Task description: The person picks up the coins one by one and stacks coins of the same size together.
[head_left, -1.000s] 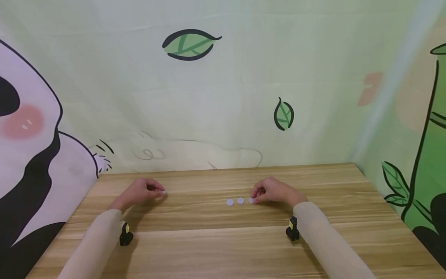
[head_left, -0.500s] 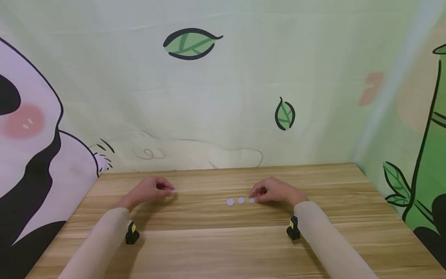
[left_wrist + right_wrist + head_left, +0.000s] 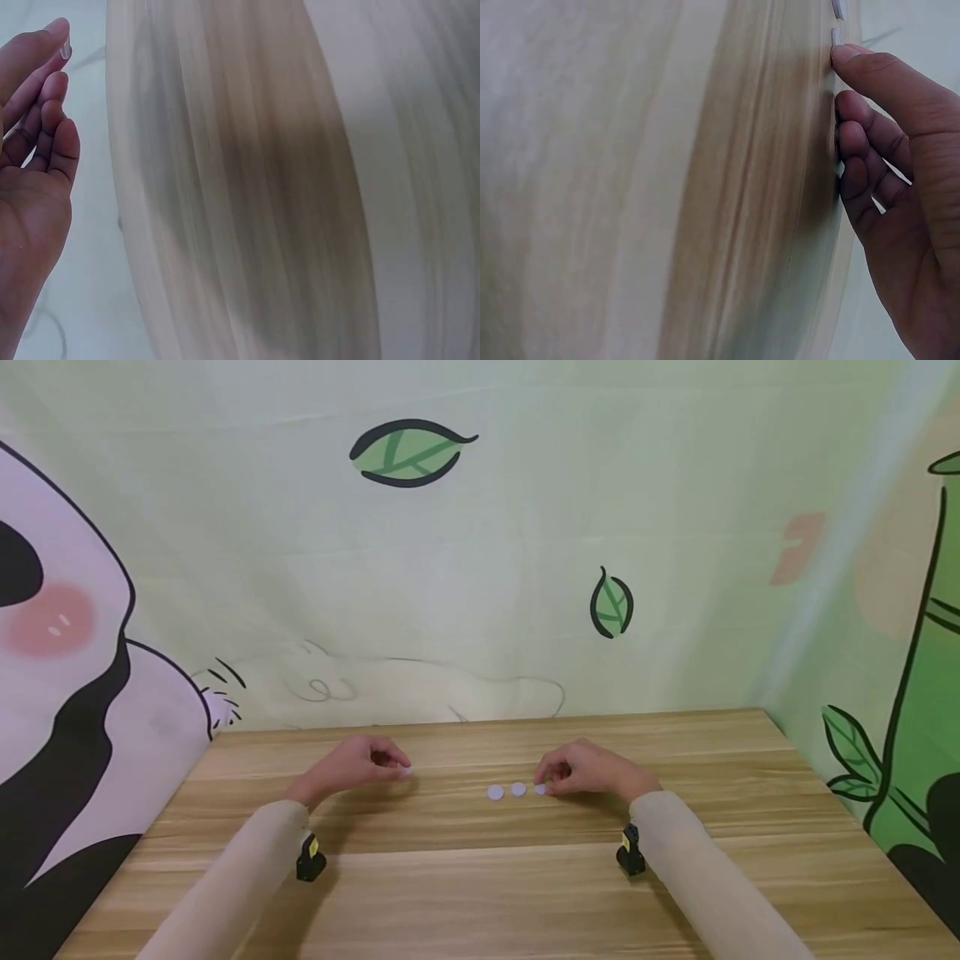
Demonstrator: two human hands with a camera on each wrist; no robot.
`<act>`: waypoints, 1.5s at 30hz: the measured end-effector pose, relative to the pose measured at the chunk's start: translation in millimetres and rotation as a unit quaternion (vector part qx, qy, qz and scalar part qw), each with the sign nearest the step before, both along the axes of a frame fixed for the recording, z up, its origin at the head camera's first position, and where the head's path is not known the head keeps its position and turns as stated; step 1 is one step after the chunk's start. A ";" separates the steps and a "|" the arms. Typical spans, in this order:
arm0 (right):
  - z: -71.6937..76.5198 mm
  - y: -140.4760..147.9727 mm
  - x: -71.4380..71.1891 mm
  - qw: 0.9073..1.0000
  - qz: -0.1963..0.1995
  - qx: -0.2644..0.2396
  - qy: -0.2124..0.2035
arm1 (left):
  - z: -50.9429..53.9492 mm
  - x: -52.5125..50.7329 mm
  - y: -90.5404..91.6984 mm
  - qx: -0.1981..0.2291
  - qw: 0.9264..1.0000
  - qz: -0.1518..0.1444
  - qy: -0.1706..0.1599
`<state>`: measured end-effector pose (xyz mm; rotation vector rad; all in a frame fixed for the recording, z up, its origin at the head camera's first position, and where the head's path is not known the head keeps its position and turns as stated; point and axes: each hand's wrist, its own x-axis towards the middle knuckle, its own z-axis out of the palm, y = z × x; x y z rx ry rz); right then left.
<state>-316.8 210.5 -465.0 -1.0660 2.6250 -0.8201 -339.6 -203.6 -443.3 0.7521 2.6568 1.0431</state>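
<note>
In the head view my left hand [image 3: 352, 764] is over the left-middle of the table, pinching a small white disc [image 3: 406, 771] between thumb and index finger. The left wrist view catches that disc [image 3: 65, 49] edge-on at the fingertips. Two more flat round white discs lie on the wood: one [image 3: 495, 792] at the left, another [image 3: 518, 789] beside it. A third disc [image 3: 540, 789] ends this short row, partly covered by the thumb and index finger of my right hand [image 3: 588, 767], which pinch it at the table surface. Its other fingers are curled near the wood.
The wood-grain table [image 3: 480, 893] runs back to a pale green cloth backdrop [image 3: 480, 568] printed with leaves and a panda. Black wrist cameras, one on the left sleeve [image 3: 311, 858] and one on the right [image 3: 631, 850], hang just inside the forearms.
My left hand has moved steadily rightward with its disc, closer to the row. The right hand and the discs on the table have stayed in nearly the same place.
</note>
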 end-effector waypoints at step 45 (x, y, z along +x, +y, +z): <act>10.9 -13.4 2.0 0.997 -0.071 0.023 -0.037 | 14.7 6.7 90.7 0.027 0.994 -0.102 0.026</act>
